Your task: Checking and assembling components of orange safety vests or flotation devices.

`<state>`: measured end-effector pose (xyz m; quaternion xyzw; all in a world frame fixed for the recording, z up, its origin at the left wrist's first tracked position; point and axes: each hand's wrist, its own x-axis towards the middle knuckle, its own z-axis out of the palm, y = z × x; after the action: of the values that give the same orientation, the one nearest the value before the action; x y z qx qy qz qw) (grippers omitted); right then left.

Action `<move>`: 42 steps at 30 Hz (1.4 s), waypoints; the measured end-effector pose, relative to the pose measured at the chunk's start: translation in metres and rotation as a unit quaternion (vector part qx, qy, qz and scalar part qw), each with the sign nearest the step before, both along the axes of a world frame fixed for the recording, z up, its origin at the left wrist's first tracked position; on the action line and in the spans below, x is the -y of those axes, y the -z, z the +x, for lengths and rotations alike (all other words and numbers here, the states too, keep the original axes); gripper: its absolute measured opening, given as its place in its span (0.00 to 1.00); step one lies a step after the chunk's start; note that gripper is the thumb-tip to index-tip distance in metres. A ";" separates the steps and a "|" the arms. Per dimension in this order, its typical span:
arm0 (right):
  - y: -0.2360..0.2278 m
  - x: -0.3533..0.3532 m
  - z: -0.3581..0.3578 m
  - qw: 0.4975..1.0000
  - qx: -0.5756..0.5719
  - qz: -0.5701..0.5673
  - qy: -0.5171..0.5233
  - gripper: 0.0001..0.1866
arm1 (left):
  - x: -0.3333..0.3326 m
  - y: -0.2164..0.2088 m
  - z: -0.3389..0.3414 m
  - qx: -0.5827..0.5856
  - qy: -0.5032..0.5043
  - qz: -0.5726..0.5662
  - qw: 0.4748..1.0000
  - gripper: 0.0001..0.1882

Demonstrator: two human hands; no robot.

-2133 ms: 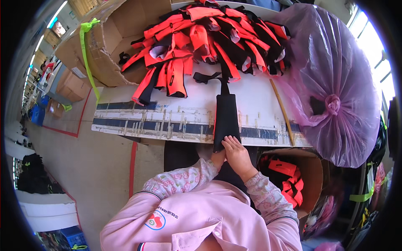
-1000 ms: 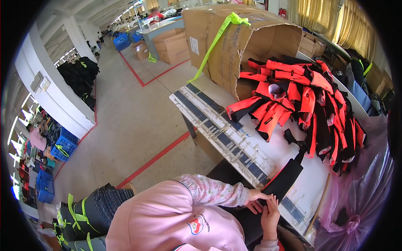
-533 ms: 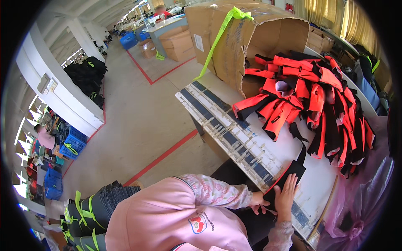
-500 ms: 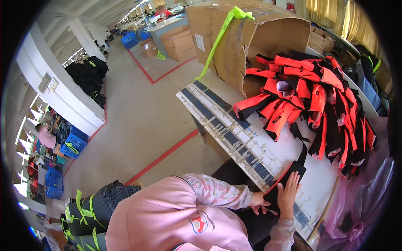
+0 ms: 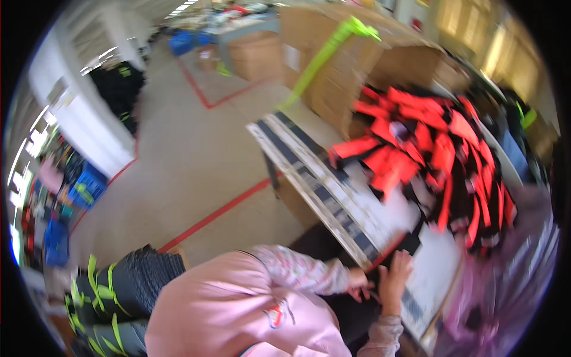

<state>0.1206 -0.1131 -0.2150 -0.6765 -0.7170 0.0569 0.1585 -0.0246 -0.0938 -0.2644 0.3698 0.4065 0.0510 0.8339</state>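
Observation:
A black fabric piece with a red edge [image 5: 407, 243] lies across the near part of the white worktable [image 5: 437, 262]. My left hand [image 5: 358, 284] is at its near left end, with fingers curled at the edge; motion blur softens the grip. My right hand [image 5: 395, 278] is over the piece with its fingers stretched out and apart. Part of the piece is hidden behind the hands. Farther up the table, a heap of orange-red and black fabric pieces [image 5: 443, 154] spreads out of a cardboard box.
The large cardboard box [image 5: 324, 65] lies on its side at the table's far end, with a yellow-green strip [image 5: 321, 56] tied on it. A purple plastic bag [image 5: 505, 285] hangs at the right. Tied dark bundles [image 5: 128, 285] stand at my left. Blue crates [image 5: 89, 187] are farther left.
The whole view has shifted and blurred. My right hand's fingers have drawn back toward me from along the black piece and spread more. My left hand stays at its near end.

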 end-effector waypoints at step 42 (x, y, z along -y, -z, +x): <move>-0.080 0.060 0.045 0.901 -0.427 -0.049 0.050 0.32 | -0.008 -0.048 0.024 0.075 -0.092 0.323 0.939 0.07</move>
<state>0.1654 -0.1730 -0.1346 -0.6291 -0.5419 0.3678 0.4186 -0.0010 -0.0856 -0.2161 0.5753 0.3370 0.2841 0.6890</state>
